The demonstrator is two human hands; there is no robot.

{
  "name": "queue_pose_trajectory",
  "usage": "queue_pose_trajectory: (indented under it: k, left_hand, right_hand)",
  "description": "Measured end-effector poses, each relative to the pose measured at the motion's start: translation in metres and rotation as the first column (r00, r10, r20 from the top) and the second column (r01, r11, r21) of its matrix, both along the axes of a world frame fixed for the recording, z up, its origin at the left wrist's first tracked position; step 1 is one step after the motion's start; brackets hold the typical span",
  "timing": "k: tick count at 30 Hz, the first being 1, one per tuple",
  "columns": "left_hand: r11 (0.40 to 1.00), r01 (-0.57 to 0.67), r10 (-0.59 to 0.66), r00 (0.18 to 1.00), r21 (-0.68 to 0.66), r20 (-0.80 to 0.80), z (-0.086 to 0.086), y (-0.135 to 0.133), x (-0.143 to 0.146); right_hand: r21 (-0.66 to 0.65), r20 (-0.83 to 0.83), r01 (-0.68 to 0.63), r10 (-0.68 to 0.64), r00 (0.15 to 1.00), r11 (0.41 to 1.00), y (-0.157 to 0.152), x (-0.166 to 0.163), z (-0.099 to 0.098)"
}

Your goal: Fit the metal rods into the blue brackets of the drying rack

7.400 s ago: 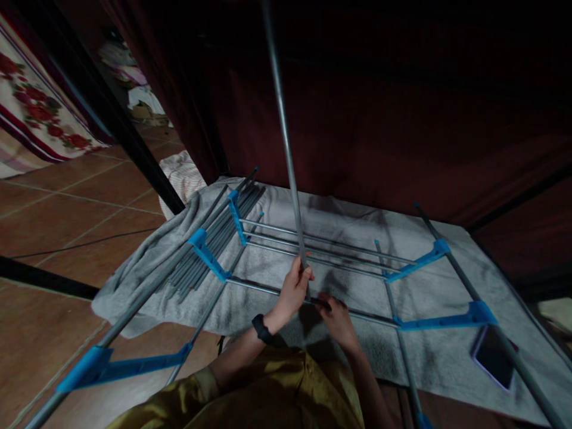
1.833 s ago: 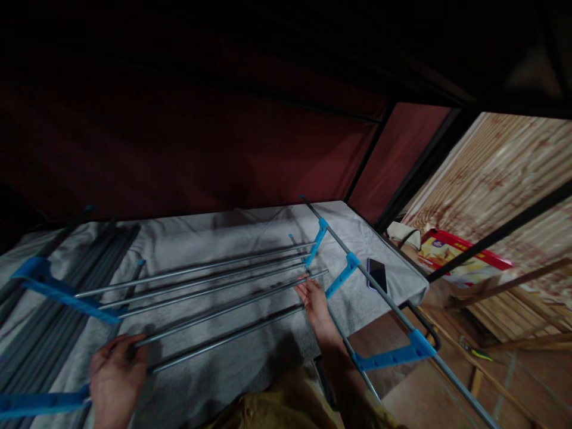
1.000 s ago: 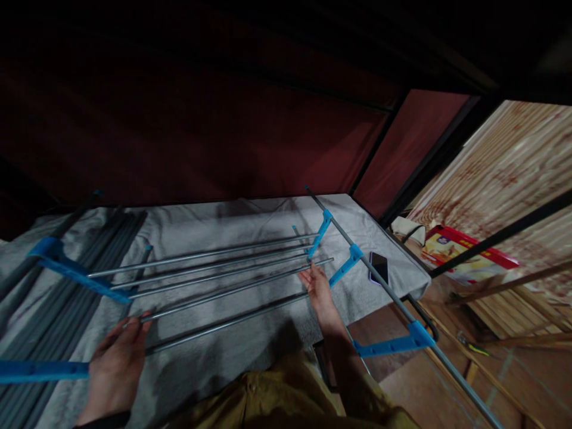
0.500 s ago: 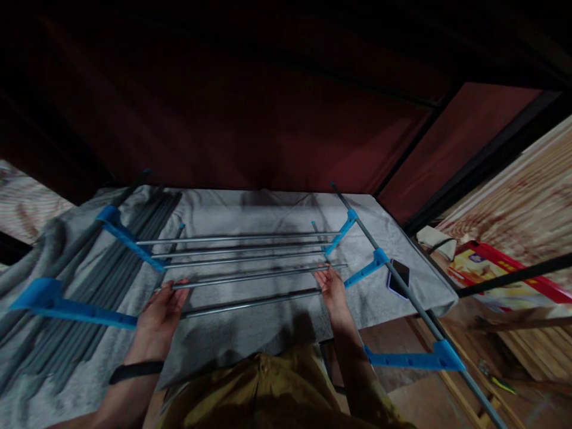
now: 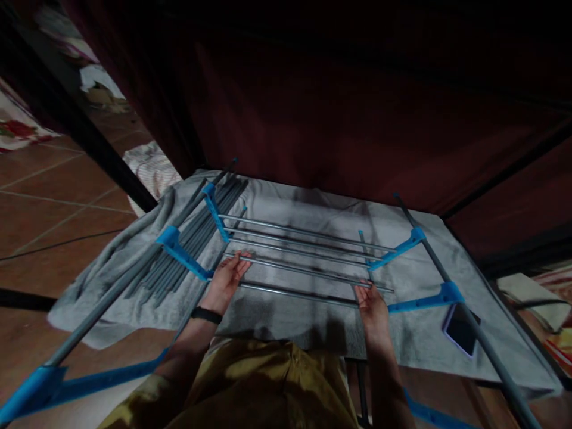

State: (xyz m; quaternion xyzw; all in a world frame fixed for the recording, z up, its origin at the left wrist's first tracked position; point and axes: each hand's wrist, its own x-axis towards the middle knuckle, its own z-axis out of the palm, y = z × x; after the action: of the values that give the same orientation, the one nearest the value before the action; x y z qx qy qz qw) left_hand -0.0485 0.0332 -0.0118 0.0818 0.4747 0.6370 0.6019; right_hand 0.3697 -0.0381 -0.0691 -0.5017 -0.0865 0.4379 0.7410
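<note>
My left hand (image 5: pixel 229 279) is closed on the left end of a thin grey metal tube (image 5: pixel 304 271). Near the other end of that tube, the fingers of my right hand (image 5: pixel 372 305) grip it, with its tip sticking out past them. Behind it, several parallel tubes (image 5: pixel 308 243) span between a blue plastic bracket (image 5: pixel 217 215) on the left and another blue bracket (image 5: pixel 400 247) on the right. Closer to me lies a front tube (image 5: pixel 295 294), between the nearer left bracket (image 5: pixel 184 255) and the nearer right bracket (image 5: pixel 424 299); my hands partly hide its ends.
A bundle of grey tubes (image 5: pixel 196 232) lies on the grey blanket (image 5: pixel 286 325) at left. Long poles run through the brackets, including the right pole (image 5: pixel 435 256). A phone (image 5: pixel 462 329) lies beside that pole. Dark red cloth (image 5: pixel 335 131) hangs behind. Tiled floor (image 5: pixel 58 196) shows at left.
My view has turned left, so the frame and blanket appear further right and more floor shows. Both hands still hold the same tube.
</note>
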Motion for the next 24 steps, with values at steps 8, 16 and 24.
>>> queue_pose_trajectory:
  k: [8, 16, 24]
  left_hand:
    - [0.999, 0.031, -0.025, 0.992, 0.041, -0.122, -0.004, -0.005, 0.011]
    - [0.997, 0.057, -0.051, 0.993, 0.051, -0.110, -0.002, -0.006, 0.010]
    - [0.995, 0.090, -0.084, 0.988, 0.043, -0.130, -0.004, -0.007, 0.014]
  right_hand:
    - [0.002, 0.055, -0.024, 0.024, 0.998, 1.000, -0.006, 0.001, -0.002]
    - [-0.010, 0.081, -0.041, 0.042, 0.996, 0.999, -0.006, 0.003, -0.007]
    - [-0.036, 0.101, -0.026, 0.029, 0.994, 0.999, -0.005, 0.007, -0.014]
